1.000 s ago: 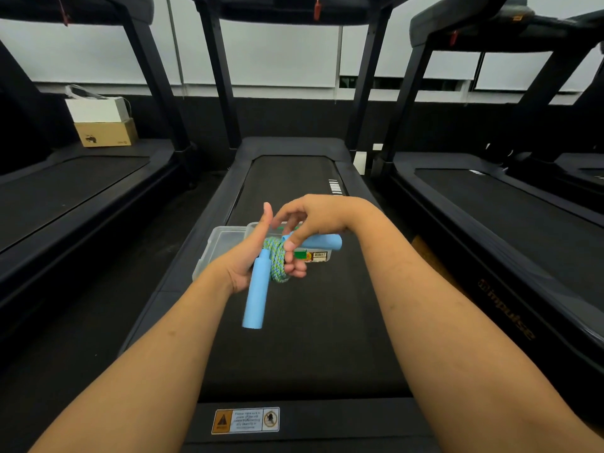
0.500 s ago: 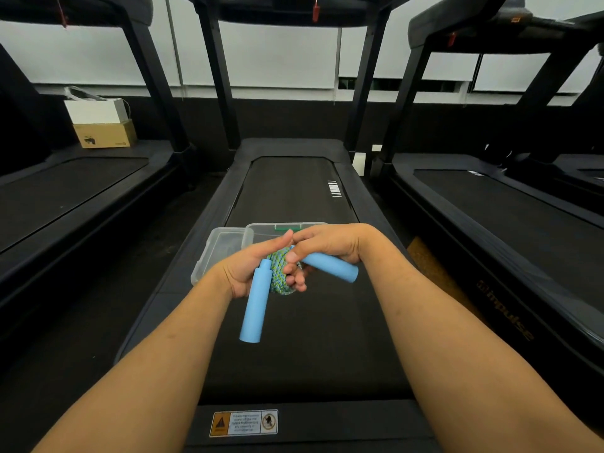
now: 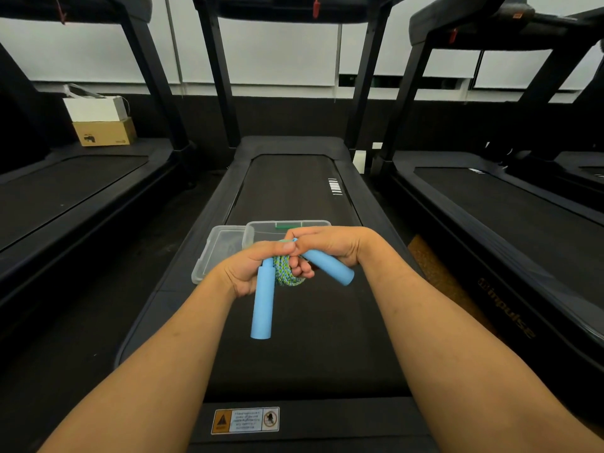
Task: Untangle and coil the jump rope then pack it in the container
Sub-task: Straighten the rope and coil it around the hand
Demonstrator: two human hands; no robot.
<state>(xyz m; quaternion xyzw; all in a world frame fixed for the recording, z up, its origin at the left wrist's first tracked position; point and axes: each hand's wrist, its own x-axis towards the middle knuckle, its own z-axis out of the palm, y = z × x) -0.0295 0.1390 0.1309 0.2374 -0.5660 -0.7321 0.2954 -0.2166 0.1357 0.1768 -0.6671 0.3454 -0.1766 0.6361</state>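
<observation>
Light: dim room, lit mainly by diffuse daylight through white blinds (image 3: 277,53) far beyond the hands; left hand (image 3: 243,273), right hand (image 3: 330,251) and forearms evenly lit, with soft shadow only in the curl of the fingers. Surfaces: black treadmill deck (image 3: 294,348) beneath the hands swallows detail; faint sheen on the clear container (image 3: 261,227) just behind them; jump rope (image 3: 287,274) crisp and saturated. Optics: uprights (image 3: 217,76) bow outward to either side of the hands, corners darken, no motion blur.

A black treadmill belt (image 3: 294,191) carries a clear plastic container (image 3: 261,227), with a clear lid (image 3: 214,253) just beside it.
</observation>
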